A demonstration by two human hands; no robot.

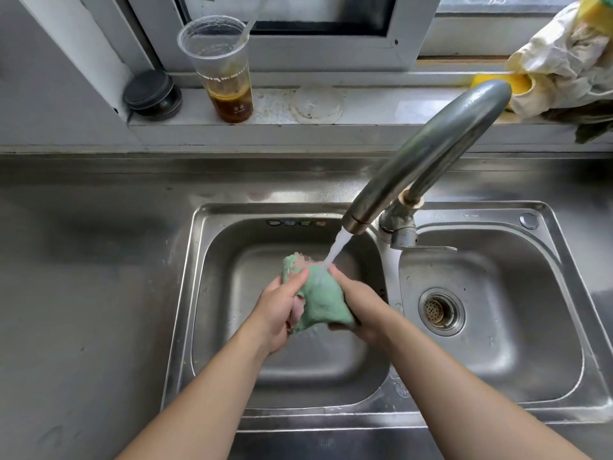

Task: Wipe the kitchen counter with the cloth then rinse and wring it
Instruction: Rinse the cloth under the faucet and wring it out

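Green cloth (320,298) sat bunched between my hands over the left basin of the steel sink (212,260), my left hand (280,310) and right hand (360,308) both gripping it under the water stream (336,249) from the faucet (428,154). Steel worktop (93,260) lay bare toward its left edge, and the right basin held only its drain strainer (439,310). Along the back ledge stood a plastic cup (220,68) and a black lid (152,92).

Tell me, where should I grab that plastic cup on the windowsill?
Grip the plastic cup around its clear middle, from the front. It stands upright with an open top, the window frame close behind, and drink only at the bottom.
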